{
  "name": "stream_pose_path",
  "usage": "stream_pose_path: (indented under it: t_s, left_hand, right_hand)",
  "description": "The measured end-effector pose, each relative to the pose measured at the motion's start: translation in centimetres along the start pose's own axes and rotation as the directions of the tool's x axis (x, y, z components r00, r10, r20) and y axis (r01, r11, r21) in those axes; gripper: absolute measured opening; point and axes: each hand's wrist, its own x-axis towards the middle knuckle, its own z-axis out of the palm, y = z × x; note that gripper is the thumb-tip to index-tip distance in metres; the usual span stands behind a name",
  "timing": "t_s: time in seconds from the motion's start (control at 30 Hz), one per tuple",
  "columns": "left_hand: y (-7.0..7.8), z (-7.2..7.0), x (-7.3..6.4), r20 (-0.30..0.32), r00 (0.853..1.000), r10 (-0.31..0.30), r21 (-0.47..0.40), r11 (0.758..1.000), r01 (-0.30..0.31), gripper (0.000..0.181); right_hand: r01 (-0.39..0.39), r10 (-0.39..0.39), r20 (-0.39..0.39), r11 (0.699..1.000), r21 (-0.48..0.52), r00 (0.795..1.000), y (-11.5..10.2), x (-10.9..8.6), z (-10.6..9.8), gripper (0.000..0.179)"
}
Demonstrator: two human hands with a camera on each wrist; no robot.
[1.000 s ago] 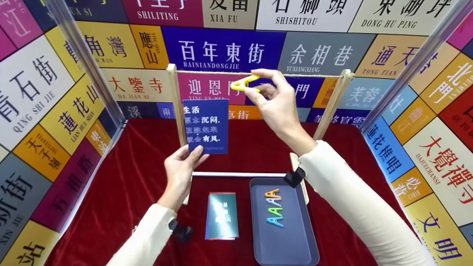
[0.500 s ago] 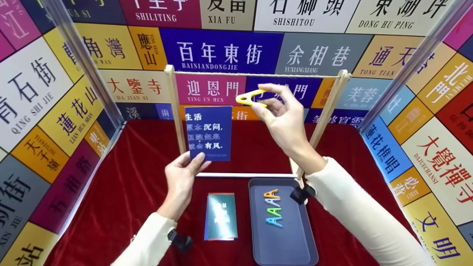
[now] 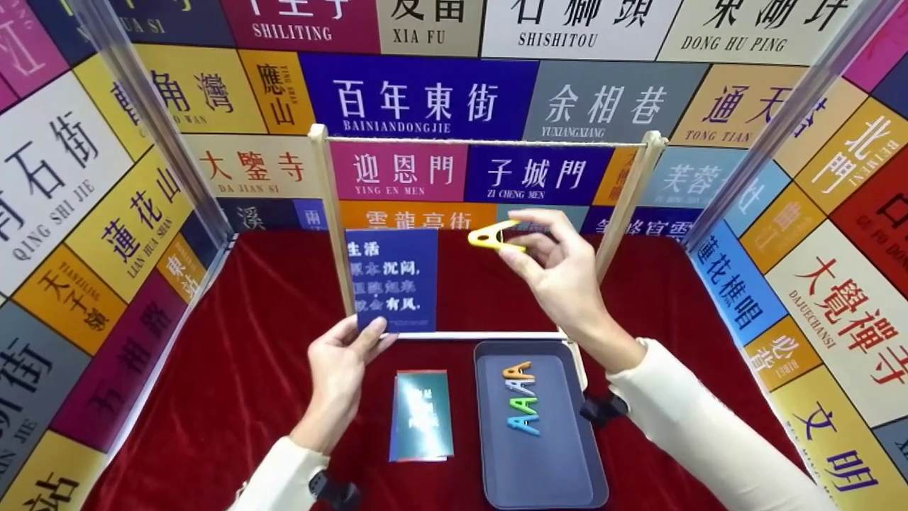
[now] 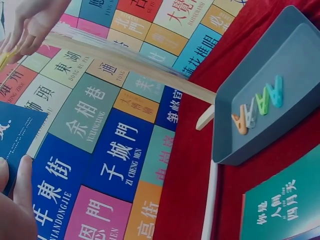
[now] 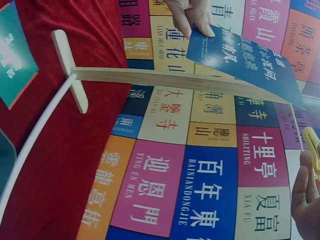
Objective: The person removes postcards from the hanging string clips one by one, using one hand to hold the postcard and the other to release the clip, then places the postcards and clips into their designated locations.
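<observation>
Between thumb and fingers, my left hand holds a blue card upright by its lower left corner; white Chinese lettering covers it. To its right, my right hand pinches a yellow clothespin by its legs, the nose pointing left toward the card and apart from it. A string runs across the top of a wooden frame, above both hands. In the right wrist view the yellow clothespin sits at the right edge, partly cut off. The left wrist view shows only a corner of the blue card.
A grey tray holds several clothespins in a column: orange, pale grey, green and blue. Left of it lies a stack of cards on red cloth. Panels with place names stand behind and beside.
Both hands have come down from the string, the right hand farther, carrying the yellow clothespin lower and slightly right. The blue card is lower too. The head view has shifted slightly.
</observation>
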Motion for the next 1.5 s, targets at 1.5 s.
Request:
stream_pose_path:
  t_s: [1.5]
  left_hand:
    - [-7.7,-3.6,-3.1,-0.039,0.975,-0.221,0.011,0.975,0.221,0.048]
  right_hand:
    - [-0.134,0.109,-0.103,0.949,-0.286,0.989,7.7,-10.4,-3.5,0.040]
